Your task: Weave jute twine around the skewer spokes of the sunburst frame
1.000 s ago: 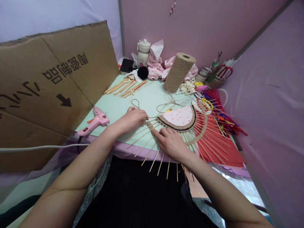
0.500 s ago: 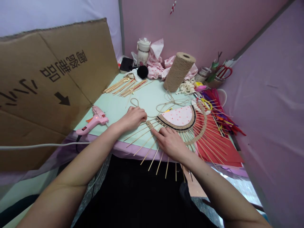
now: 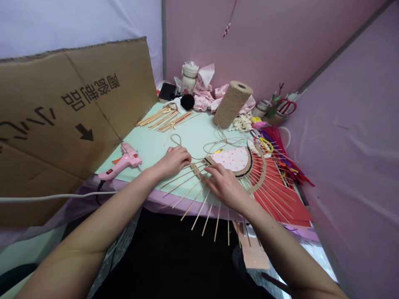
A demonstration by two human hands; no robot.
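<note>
A half-round fan of thin wooden sticks [image 3: 192,190] spreads from a white, red-dotted half disc [image 3: 233,160] edged with black and tan cord. Across the sticks curves a woven band of twine [image 3: 261,176]; its left end shows between my hands. My left hand [image 3: 176,161] is closed at that end, fingertips pinched on the twine, which loops out behind the knuckles. Over the sticks below the half disc rests my right hand [image 3: 226,185], its fingers apart and the index lifted near the rim. The palm hides part of the band.
A pink glue gun [image 3: 123,161] lies at left before a cardboard sheet [image 3: 102,108]. Loose sticks [image 3: 168,118], a twine spool [image 3: 233,104] and a white bottle [image 3: 189,77] stand or lie behind. Yellow-handled scissors [image 3: 266,144], pipe cleaners [image 3: 280,153] and red paper [image 3: 299,203] are at right.
My right hand's index finger has lifted off the woven end and moved up toward the half disc. My left hand keeps its pinch. The whole view has shifted slightly.
</note>
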